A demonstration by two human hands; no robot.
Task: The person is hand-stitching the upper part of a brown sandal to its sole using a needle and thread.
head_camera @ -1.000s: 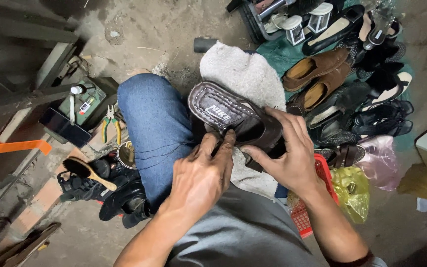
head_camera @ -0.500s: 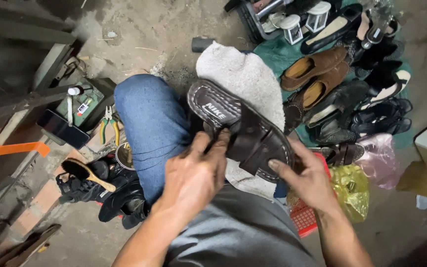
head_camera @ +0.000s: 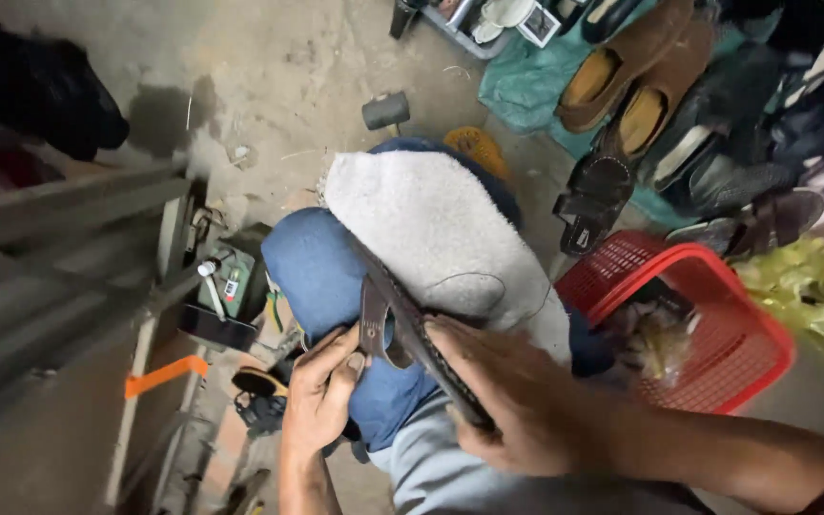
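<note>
Two hands work one dark sandal (head_camera: 422, 348), which we hold edge-on over our lap, against the grey towel (head_camera: 441, 238) spread across our jeans (head_camera: 321, 272). Our right hand (head_camera: 517, 401) is wrapped firmly round the sole from the outer side, fingers closed on it. Our left hand (head_camera: 321, 396) pinches the brown strap (head_camera: 372, 319) between thumb and curled fingers. To do this well, we judge, we should brace the sole against the towel and pull the strap evenly. Beyond our knee sit a red basket (head_camera: 746, 315) and rows of shoes (head_camera: 650, 105).

Hemmed right by red basket (head_camera: 717, 324) and shoes (head_camera: 641, 86); left by metal frame (head_camera: 97, 219); open concrete floor (head_camera: 288, 76) ahead.
</note>
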